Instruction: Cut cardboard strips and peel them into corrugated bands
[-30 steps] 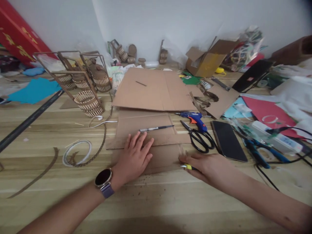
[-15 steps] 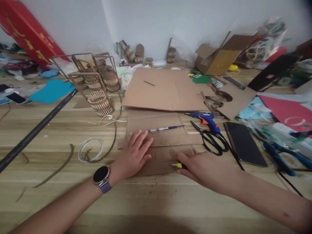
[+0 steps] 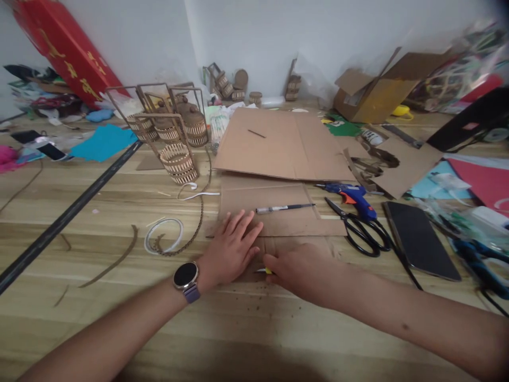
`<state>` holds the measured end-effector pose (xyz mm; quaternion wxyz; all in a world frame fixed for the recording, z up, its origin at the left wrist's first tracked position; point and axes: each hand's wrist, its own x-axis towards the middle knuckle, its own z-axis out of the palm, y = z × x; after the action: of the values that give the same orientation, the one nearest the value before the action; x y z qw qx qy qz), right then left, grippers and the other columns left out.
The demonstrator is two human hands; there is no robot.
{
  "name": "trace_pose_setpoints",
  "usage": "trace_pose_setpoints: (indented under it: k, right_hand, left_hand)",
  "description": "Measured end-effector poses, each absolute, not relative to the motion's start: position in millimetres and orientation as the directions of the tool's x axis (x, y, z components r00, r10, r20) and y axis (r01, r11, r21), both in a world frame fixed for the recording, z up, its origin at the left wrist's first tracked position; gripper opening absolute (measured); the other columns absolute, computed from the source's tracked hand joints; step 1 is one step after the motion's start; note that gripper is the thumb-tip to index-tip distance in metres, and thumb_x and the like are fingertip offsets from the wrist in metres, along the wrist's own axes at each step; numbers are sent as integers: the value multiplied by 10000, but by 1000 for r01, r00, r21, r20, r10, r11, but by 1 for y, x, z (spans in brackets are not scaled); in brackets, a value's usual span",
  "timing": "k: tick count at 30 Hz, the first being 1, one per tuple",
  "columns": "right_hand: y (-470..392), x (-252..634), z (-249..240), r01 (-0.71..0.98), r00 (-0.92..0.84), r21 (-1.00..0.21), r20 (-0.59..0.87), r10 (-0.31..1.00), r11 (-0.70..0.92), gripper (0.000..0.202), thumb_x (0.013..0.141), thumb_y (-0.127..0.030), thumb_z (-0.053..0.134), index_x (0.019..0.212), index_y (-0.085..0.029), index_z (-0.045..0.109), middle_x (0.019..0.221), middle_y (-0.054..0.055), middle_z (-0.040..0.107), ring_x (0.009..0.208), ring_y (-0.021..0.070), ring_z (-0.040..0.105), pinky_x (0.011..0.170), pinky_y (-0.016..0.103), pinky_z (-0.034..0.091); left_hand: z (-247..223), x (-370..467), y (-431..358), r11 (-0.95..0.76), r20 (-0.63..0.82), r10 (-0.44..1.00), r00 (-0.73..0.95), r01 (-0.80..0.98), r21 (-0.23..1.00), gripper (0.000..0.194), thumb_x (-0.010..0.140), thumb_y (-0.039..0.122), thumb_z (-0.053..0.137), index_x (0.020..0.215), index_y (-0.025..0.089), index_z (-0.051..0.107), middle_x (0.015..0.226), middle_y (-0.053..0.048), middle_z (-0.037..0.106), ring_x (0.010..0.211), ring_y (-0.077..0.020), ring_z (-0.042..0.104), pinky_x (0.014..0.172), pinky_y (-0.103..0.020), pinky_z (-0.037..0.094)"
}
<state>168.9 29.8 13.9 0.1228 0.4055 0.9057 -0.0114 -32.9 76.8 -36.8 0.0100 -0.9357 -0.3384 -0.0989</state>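
Tbl (image 3: 254, 339): near cardboard (image 3: 246, 197) ctr, baskets (image 3: 178, 163) L, phone (image 3: 422, 241) R.
Pen (image 3: 284, 208) on near cardboard; rear cardboard (image 3: 282, 148) behind. Glue gun (image 3: 355, 198) behind scissors (image 3: 355, 222), btwn pen & phone. Coil (image 3: 147, 237) in front of baskets. L hand (image 3: 233, 249) on near cardboard, cutter (image 3: 268, 271) in R hand (image 3: 296, 270) to its R.

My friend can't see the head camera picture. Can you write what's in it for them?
A person's right hand holds a small knife at cardboard pieces on a wooden table, while the left hand lies spread on the cardboard. Nearby are a pen, scissors, a blue glue gun, a phone and slatted baskets.
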Motion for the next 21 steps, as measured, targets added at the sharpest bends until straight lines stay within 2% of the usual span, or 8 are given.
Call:
trace_pose_setpoints:
  k: [13, 18, 21]
  right_hand:
    - [30, 164, 20, 741, -621, 101, -271, 735, 663, 182, 929, -357, 637, 1005, -197, 683, 658, 34, 747, 579, 214, 728, 406, 253, 282]
    - [29, 163, 18, 752, -607, 92, -288, 740, 652, 190, 933, -343, 632, 1038, -199, 697, 704, 52, 763, 622, 236, 746, 432, 250, 372]
    - [30, 159, 20, 757, -601, 83, -302, 740, 649, 157, 894, -261, 669, 1021, -182, 717, 679, 61, 754, 620, 236, 746, 454, 247, 432]
  left_hand:
    - [-39, -32, 76, -765, 192, 637, 746, 643, 41, 509, 1044, 393, 377, 1485, 144, 425, 1599, -197, 325, 1480, -382, 291, 1180, -616, 279]
    - [-37, -31, 76, -762, 178, 642, 746, 647, 35, 524, 1042, 426, 374, 1482, 148, 437, 1597, -196, 334, 1477, -388, 298, 1180, -620, 272]
    - [-37, -30, 76, -757, 169, 648, 742, 652, 41, 529, 1044, 445, 361, 1485, 163, 436, 1602, -174, 339, 1480, -371, 298, 1186, -611, 264]
